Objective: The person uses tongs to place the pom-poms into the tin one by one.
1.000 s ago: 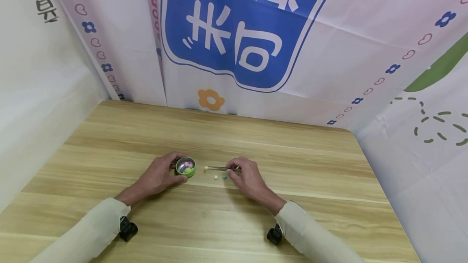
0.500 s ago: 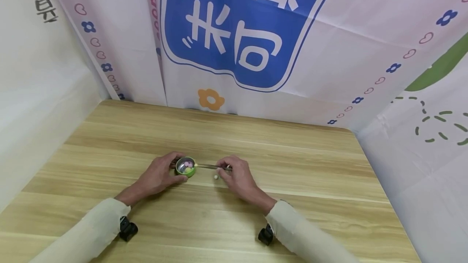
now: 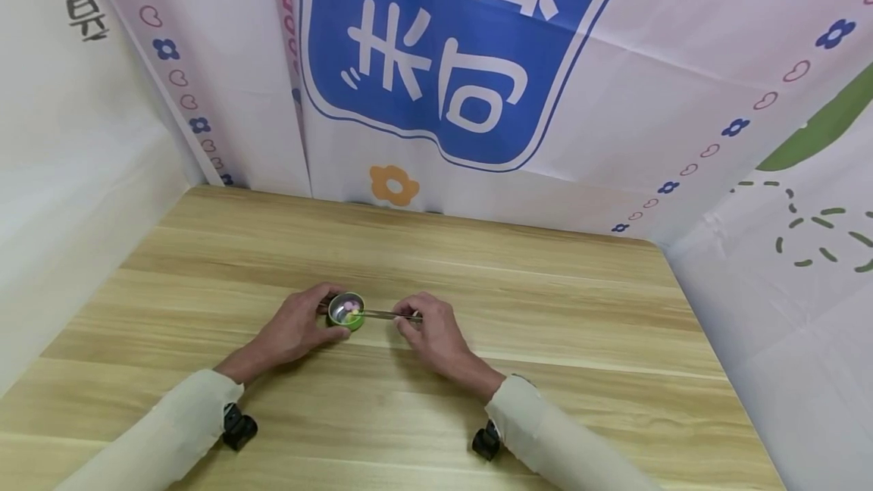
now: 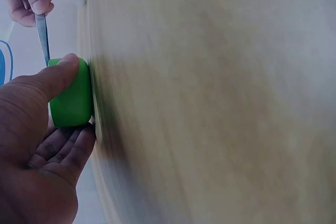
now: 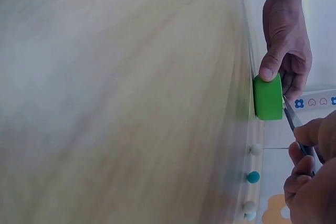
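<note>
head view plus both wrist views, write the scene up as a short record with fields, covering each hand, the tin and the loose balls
left hand: grips the round green tin with silvery inside
right hand: holds slim metal tweezers
tweezer position: tips at the tin's opening
tin: upright, open, on the wood-grain table
tin contents: small pink balls, some yellow
loose balls: small teal ball, small whitish balls on either side
</note>
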Demonstrator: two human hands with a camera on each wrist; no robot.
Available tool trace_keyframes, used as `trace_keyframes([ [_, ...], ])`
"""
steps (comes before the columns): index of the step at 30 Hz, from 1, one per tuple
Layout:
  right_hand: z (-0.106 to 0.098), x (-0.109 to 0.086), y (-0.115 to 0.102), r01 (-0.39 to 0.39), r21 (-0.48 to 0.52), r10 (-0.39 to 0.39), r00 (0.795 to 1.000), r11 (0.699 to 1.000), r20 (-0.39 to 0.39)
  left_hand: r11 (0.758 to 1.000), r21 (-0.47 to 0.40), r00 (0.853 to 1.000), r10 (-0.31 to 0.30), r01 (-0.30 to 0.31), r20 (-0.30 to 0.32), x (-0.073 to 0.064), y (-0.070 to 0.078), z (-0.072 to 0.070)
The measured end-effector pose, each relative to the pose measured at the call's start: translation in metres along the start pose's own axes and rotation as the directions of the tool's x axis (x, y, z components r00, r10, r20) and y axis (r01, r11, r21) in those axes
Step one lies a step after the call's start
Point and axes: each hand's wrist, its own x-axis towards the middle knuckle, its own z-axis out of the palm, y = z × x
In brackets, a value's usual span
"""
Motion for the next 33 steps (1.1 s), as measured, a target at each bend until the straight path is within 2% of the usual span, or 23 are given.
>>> trace_keyframes([
  [21, -0.0001, 0.0009, -0.0026, -0.013, -0.008, 0.014, 1.000, 1.000, 0.022, 1.000, 0.004, 1.000, 0.000, 0.000, 0.003, 0.0002, 0.0005, -0.0007],
  [33, -0.0073, -0.0014, 0.0028, -0.027, -0.017, 0.028, 0.999, 0.999, 0.021, 1.000, -0.001, 1.000, 0.000, 0.000, 0.002, -0.0004, -0.0001, -0.0008],
])
